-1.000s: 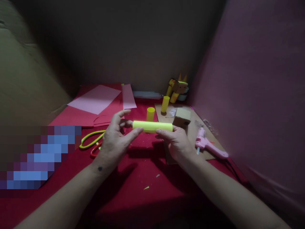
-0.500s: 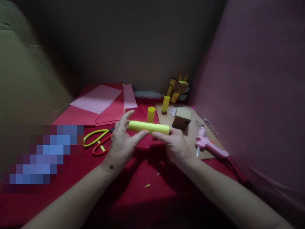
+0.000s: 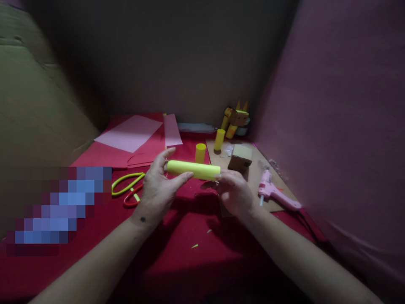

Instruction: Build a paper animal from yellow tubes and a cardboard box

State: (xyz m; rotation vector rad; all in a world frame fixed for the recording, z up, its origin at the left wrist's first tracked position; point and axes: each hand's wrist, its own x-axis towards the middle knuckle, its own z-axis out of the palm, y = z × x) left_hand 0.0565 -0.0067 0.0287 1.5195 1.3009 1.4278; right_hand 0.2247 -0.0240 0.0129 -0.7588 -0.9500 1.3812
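Observation:
A long yellow paper tube (image 3: 193, 169) lies level between my two hands above the red cloth. My left hand (image 3: 160, 185) grips its left end, thumb along the near side and index finger raised behind. At the other end, my right hand (image 3: 236, 192) pinches the tube's edge with thumb and fingers. Just behind the tube stands a short yellow paper tube (image 3: 200, 153), its base hidden by the held one. Another short yellow tube (image 3: 219, 140) stands on a cardboard sheet (image 3: 272, 204), near a small cardboard box (image 3: 240, 157).
A pink glue gun (image 3: 272, 190) rests on the cardboard at right, its cord trailing. Scissors (image 3: 128, 183) with yellow and red handles lie beside my left hand. Pink paper (image 3: 129, 133) and red sheets (image 3: 95, 156) are at back left. A cardboard animal figure (image 3: 238, 117) stands behind.
The tube and both hands have shifted slightly left. My right thumb has moved from the tube's near side to its right end.

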